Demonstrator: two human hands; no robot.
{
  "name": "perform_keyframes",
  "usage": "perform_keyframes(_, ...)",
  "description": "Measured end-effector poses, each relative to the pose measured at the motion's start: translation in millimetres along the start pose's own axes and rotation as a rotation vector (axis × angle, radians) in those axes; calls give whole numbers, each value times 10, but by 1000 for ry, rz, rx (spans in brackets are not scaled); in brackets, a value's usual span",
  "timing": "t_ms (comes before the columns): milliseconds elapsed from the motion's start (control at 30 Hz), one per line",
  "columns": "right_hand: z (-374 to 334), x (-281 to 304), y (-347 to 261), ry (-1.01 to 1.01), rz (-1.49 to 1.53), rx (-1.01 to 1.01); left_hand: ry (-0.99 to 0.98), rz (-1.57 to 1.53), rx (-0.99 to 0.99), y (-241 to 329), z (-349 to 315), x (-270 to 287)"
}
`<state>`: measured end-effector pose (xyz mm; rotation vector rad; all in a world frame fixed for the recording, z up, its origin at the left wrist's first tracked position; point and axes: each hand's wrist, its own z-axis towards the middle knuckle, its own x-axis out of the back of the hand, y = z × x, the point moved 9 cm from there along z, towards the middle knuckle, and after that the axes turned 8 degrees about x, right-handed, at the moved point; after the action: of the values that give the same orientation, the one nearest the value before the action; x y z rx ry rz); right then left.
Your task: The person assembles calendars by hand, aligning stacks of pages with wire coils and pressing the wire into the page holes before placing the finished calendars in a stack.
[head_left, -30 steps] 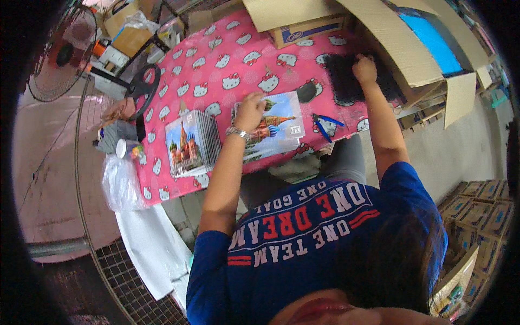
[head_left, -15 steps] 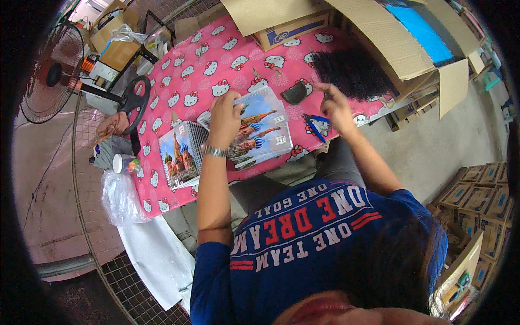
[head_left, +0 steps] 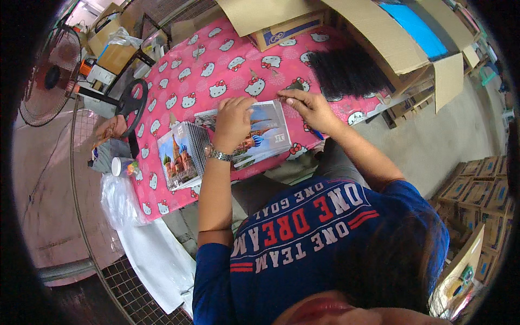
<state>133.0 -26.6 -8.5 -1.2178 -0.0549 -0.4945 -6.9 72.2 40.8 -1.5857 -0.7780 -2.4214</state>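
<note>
The left hand (head_left: 235, 122) lies over the upper left part of a book near the middle of the frame, fingers bent and close together; whether it grips or only presses cannot be told. The right hand (head_left: 313, 108), a little farther right, is half closed, thumb and forefinger brought together at the book's upper right corner. What they may hold there is too small to make out.

The book (head_left: 271, 127), its cover showing colourful domes, lies flat on the pink cloth (head_left: 238, 81). To its left, beside the left wrist, sits a stack (head_left: 179, 157) of spiral-bound books with a similar cover. Black wires (head_left: 346, 73) lie bunched toward the upper right, next to an open box (head_left: 374, 38). A dark pad (head_left: 295, 85) shows just above the right fingers; pliers (head_left: 318, 133) are mostly hidden by the right forearm. A fan (head_left: 51, 76) stands at the upper left.
</note>
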Motion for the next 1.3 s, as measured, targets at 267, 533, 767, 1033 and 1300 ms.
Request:
perform_keyframes(267, 131, 120, -364, -10, -222, 305, 49, -40, -21, 75, 57, 49)
perform_keyframes(533, 157, 48, -403, -162, -190, 258, 47, -11, 17, 188, 66, 82)
perform_keyframes(767, 134, 22, -280, -110, 61, -30, 73, 78, -90, 425, 33, -150)
perform_keyframes(1033, 64, -81, -584, -93, -584, 199, -29, 147, -85, 425, -12, -199)
perform_keyframes(1300, 611, 168, 1289, 21, -531, -209, 49, 45, -177, 426, -77, -140)
